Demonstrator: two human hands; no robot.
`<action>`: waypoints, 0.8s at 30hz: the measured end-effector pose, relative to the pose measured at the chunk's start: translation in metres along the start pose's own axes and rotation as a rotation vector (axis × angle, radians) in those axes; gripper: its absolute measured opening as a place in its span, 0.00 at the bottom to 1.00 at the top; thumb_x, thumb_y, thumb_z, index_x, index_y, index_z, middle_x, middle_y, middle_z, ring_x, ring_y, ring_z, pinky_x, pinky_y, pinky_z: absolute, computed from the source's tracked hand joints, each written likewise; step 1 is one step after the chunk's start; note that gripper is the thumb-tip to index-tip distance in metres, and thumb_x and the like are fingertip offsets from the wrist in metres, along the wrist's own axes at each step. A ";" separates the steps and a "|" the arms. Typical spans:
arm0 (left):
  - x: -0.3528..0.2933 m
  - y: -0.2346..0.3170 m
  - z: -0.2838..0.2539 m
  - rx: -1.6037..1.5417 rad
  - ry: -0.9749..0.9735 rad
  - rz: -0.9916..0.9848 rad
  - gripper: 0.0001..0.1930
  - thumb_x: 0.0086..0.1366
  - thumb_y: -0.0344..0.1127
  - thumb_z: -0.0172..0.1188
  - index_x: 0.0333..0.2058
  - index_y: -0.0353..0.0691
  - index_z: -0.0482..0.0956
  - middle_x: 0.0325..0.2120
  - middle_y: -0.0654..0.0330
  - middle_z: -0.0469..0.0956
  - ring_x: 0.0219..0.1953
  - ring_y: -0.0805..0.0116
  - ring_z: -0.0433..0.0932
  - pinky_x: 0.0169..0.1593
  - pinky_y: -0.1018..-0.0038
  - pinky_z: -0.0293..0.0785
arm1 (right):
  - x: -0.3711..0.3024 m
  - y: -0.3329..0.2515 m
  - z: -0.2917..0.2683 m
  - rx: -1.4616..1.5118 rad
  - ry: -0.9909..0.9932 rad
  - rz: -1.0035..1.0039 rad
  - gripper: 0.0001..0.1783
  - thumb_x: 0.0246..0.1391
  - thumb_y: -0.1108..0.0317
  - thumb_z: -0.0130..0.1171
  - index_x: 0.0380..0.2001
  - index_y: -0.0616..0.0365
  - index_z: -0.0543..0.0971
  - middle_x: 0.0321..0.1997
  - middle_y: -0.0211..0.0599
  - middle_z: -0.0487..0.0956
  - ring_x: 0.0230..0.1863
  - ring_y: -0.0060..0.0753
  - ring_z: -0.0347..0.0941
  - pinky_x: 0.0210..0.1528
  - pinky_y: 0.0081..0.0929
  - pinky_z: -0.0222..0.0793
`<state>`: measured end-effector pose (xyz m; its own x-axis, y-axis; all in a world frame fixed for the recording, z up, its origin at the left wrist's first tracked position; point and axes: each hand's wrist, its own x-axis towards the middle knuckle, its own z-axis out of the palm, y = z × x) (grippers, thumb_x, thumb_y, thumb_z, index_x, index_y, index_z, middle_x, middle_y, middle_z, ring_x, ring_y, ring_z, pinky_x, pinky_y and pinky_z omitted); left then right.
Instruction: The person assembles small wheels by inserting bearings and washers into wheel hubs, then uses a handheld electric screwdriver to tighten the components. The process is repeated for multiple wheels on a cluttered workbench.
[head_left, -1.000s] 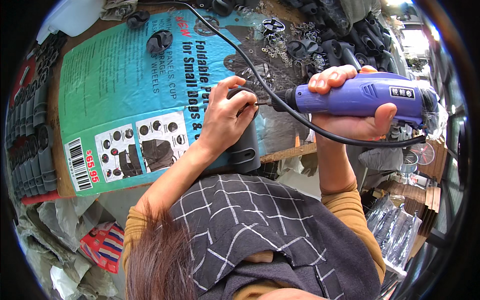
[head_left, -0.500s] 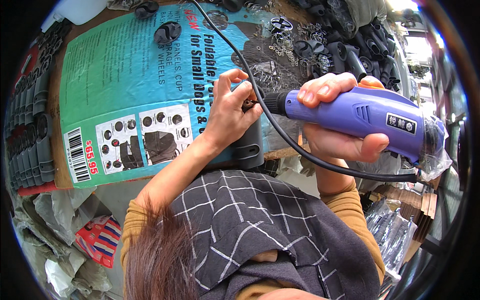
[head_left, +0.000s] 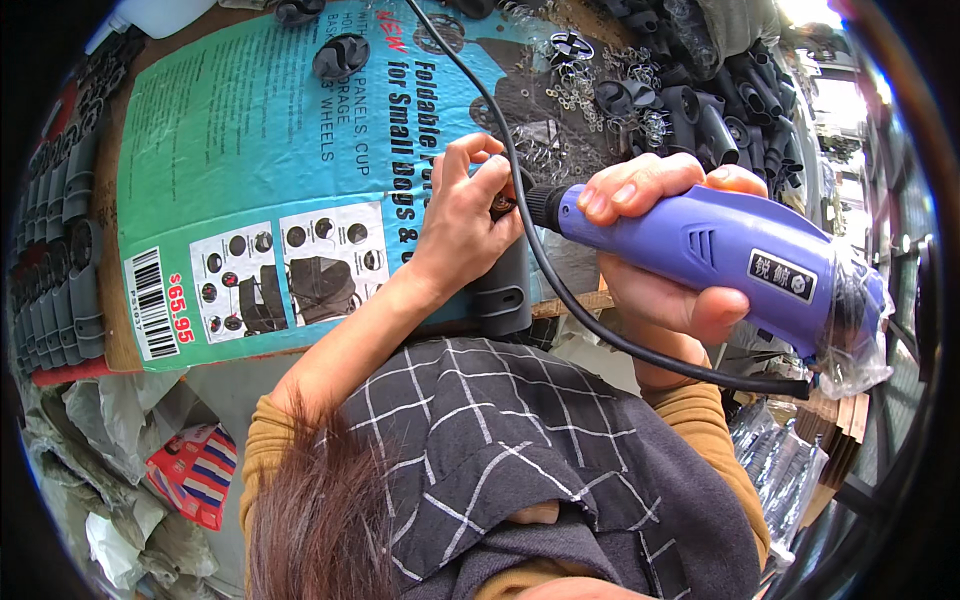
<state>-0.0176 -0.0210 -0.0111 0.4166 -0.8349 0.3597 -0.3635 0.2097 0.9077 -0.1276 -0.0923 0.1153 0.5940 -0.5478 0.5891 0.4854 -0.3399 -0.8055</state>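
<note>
A purple electric screwdriver [head_left: 700, 240] with a black nose lies in the grip of my right hand [head_left: 655, 205], its nose pointing left. Its black cable [head_left: 560, 270] loops across in front of the nose. At the nose, my left hand [head_left: 462, 215] is closed, fingers pinched round the upper end of a dark grey plastic part [head_left: 503, 300]. Something small and brownish shows between those fingertips, too hidden to name. The lower end of the grey part, with a slot in it, sticks out below the hand near the table's front edge.
A flattened printed carton [head_left: 250, 150] covers the table. Black wheel-like discs [head_left: 341, 58] lie on it. Metal rings and loose hardware [head_left: 580, 95] are scattered at the back right, beside piled black plastic parts [head_left: 720, 120]. Grey parts [head_left: 60, 300] stand in rows at the left.
The screwdriver has shifted slightly left toward my left hand, and its rear end has dipped. Its cable has moved with it. My left hand has hardly moved.
</note>
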 end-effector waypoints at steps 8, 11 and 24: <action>0.003 0.001 0.001 -0.036 -0.014 -0.062 0.22 0.48 0.27 0.66 0.45 0.35 0.75 0.50 0.50 0.68 0.52 0.51 0.69 0.52 0.65 0.71 | 0.005 0.000 0.001 -0.015 -0.020 0.138 0.51 0.41 0.21 0.56 0.56 0.49 0.61 0.31 0.45 0.74 0.31 0.41 0.73 0.36 0.42 0.75; 0.004 0.000 -0.001 -0.035 -0.032 -0.075 0.23 0.48 0.28 0.67 0.46 0.34 0.74 0.49 0.49 0.69 0.52 0.53 0.70 0.52 0.67 0.71 | 0.010 0.005 -0.004 0.030 -0.125 0.123 0.51 0.39 0.22 0.59 0.56 0.48 0.61 0.32 0.43 0.75 0.31 0.40 0.73 0.36 0.43 0.74; 0.004 0.001 -0.002 -0.059 -0.046 -0.082 0.22 0.50 0.30 0.65 0.45 0.35 0.73 0.46 0.47 0.70 0.48 0.47 0.74 0.51 0.60 0.72 | 0.022 -0.006 -0.007 -0.164 -0.212 0.299 0.48 0.42 0.28 0.62 0.55 0.52 0.61 0.30 0.45 0.75 0.32 0.43 0.74 0.37 0.43 0.74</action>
<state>-0.0147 -0.0231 -0.0079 0.4037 -0.8728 0.2742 -0.2797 0.1676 0.9453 -0.1225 -0.1076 0.1326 0.8212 -0.4771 0.3131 0.1721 -0.3160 -0.9330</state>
